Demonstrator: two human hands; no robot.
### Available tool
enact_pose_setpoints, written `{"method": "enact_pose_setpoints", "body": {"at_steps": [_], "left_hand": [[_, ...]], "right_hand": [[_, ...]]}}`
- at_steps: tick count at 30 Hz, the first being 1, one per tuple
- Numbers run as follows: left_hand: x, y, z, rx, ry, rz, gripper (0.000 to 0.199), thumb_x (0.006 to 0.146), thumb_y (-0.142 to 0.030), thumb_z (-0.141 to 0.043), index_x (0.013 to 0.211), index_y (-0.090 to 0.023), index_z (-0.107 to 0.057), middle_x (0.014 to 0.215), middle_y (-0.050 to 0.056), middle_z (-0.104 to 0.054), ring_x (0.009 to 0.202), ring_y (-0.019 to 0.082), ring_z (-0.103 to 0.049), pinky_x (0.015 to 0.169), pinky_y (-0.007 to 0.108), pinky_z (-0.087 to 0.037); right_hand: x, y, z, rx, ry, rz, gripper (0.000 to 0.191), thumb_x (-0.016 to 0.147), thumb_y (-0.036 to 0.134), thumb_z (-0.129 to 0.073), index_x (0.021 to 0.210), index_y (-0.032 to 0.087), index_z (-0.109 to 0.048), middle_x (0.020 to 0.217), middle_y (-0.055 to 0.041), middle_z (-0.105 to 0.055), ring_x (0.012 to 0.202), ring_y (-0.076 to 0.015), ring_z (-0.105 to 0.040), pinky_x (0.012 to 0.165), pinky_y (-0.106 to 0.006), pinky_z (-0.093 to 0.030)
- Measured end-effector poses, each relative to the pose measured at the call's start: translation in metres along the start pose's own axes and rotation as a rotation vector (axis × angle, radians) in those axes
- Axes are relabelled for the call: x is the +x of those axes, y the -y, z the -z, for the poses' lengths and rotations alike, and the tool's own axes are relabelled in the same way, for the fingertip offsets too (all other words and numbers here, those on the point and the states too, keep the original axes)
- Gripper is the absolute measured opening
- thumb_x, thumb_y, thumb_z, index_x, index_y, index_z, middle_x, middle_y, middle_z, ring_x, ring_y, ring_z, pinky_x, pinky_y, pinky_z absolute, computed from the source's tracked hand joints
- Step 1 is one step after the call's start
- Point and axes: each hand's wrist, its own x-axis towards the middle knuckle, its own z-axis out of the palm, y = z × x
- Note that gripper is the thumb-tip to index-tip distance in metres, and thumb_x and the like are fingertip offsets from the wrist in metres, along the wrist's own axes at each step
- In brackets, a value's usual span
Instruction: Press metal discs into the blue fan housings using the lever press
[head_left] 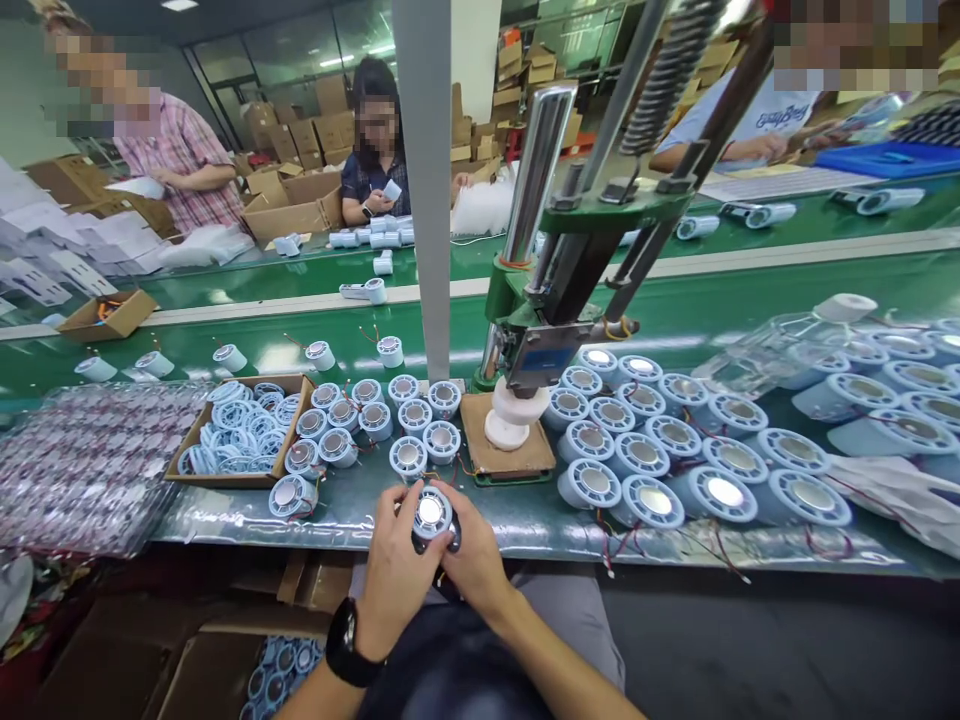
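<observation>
Both of my hands are wrapped round one light-blue round housing (pixel 431 511) with a shiny silver disc in its slotted face. My left hand (pixel 401 545) grips its left side, and my right hand (pixel 472 545) closes on the right side, thumbs at the near rim. The housing is held just in front of the bench edge, face up; its underside is hidden by my fingers. Beyond it stands a hand press (pixel 540 350) with a white round pressing head above a brown pad (pixel 480 455). Similar housings with thin wires stand left of the press (pixel 407 457) and right of it (pixel 646 454).
A cardboard box (pixel 225 480) of light-blue rings sits at the left, beside a stack of clear plastic trays (pixel 90 460). Green conveyor belt (pixel 330 325) carries spaced housings behind the bench. A grey post (pixel 424 180) rises beyond the bench. Several people work across the line.
</observation>
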Motion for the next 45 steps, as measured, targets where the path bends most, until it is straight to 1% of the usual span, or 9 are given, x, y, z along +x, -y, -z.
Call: {"method": "enact_pose_setpoints", "body": {"at_steps": [14,18,21,26,29,32,39,42,45], "left_hand": [[0.011,0.001,-0.001,-0.261,0.119,0.025,0.056,0.076,-0.014,-0.062,0.131,-0.024,-0.054,0.132,0.009,-0.054,0.127,0.026,-0.051,0.111,0.044,-0.04],[0.005,0.005,-0.007,-0.348,0.129,0.062,0.055,0.081,-0.023,-0.06,0.134,-0.02,-0.049,0.138,0.011,-0.055,0.13,0.027,-0.051,0.112,0.046,-0.039],[0.012,-0.008,0.0,-0.329,0.153,0.144,0.054,0.073,-0.024,-0.069,0.125,-0.02,-0.057,0.127,0.01,-0.065,0.118,0.029,-0.06,0.105,0.045,-0.045],[0.065,-0.054,0.009,-0.333,0.157,-0.011,0.055,0.065,-0.023,-0.079,0.118,-0.022,-0.064,0.113,0.005,-0.071,0.105,0.027,-0.065,0.099,0.041,-0.049],[0.106,-0.076,-0.008,-0.392,0.118,-0.062,0.052,0.065,-0.023,-0.081,0.115,-0.019,-0.065,0.108,0.006,-0.072,0.1,0.025,-0.067,0.094,0.038,-0.051],[0.135,-0.087,-0.036,-0.517,0.123,-0.085,0.05,0.065,-0.02,-0.081,0.112,-0.016,-0.065,0.106,0.008,-0.072,0.099,0.025,-0.067,0.093,0.038,-0.051],[0.143,-0.091,-0.07,-0.725,0.288,-0.11,0.051,0.066,-0.021,-0.081,0.113,-0.014,-0.064,0.111,0.011,-0.07,0.104,0.027,-0.065,0.098,0.043,-0.05],[0.14,-0.085,-0.054,-0.742,0.323,-0.129,0.066,0.066,-0.022,-0.082,0.127,-0.016,-0.057,0.124,0.013,-0.065,0.116,0.029,-0.061,0.105,0.045,-0.046],[0.156,-0.07,-0.014,-0.681,0.16,-0.173,0.076,0.069,-0.021,-0.078,0.138,-0.021,-0.047,0.136,0.013,-0.057,0.131,0.028,-0.051,0.111,0.044,-0.041]], "right_hand": [[-0.003,-0.005,0.001,-0.005,0.097,-0.04,0.069,0.084,0.018,-0.059,0.15,0.017,-0.038,0.134,-0.0137,-0.059,0.123,-0.0238,-0.06,0.103,-0.04,-0.053],[0.015,0.008,0.042,-0.151,0.301,0.081,0.064,0.085,0.014,-0.055,0.148,0.015,-0.04,0.138,-0.0142,-0.056,0.125,-0.0237,-0.057,0.101,-0.039,-0.055],[0.072,0.04,0.114,-0.341,0.262,0.258,0.056,0.088,0.017,-0.057,0.143,0.016,-0.046,0.135,-0.0136,-0.057,0.124,-0.0228,-0.058,0.098,-0.038,-0.057],[0.237,0.106,0.237,-0.673,-0.427,0.471,0.044,0.094,0.03,-0.053,0.132,0.007,-0.053,0.131,-0.0098,-0.057,0.131,-0.0234,-0.049,0.111,-0.04,-0.039],[0.317,0.115,0.264,-0.399,-0.412,0.262,0.053,0.095,0.031,-0.032,0.131,-0.005,-0.046,0.109,-0.0055,-0.064,0.105,-0.0109,-0.061,0.084,-0.023,-0.046],[0.349,0.106,0.261,-0.16,-0.318,0.138,0.053,0.097,0.023,-0.016,0.113,-0.01,-0.054,0.083,-0.0016,-0.066,0.063,0.0004,-0.06,0.056,-0.014,-0.039],[0.357,0.097,0.254,-0.161,-0.345,0.162,0.041,0.101,0.012,-0.021,0.106,-0.005,-0.058,0.081,-0.003,-0.067,0.05,0.002,-0.052,0.045,-0.011,-0.036],[0.335,0.111,0.262,-0.094,-0.345,0.178,0.039,0.1,0.014,-0.023,0.111,-0.003,-0.057,0.088,-0.0037,-0.065,0.057,0.0011,-0.056,0.051,-0.014,-0.042],[0.255,0.117,0.258,-0.07,-0.416,0.336,0.034,0.097,0.021,-0.036,0.111,0.012,-0.065,0.095,-0.0026,-0.063,0.086,-0.0083,-0.066,0.073,-0.025,-0.051]]}}
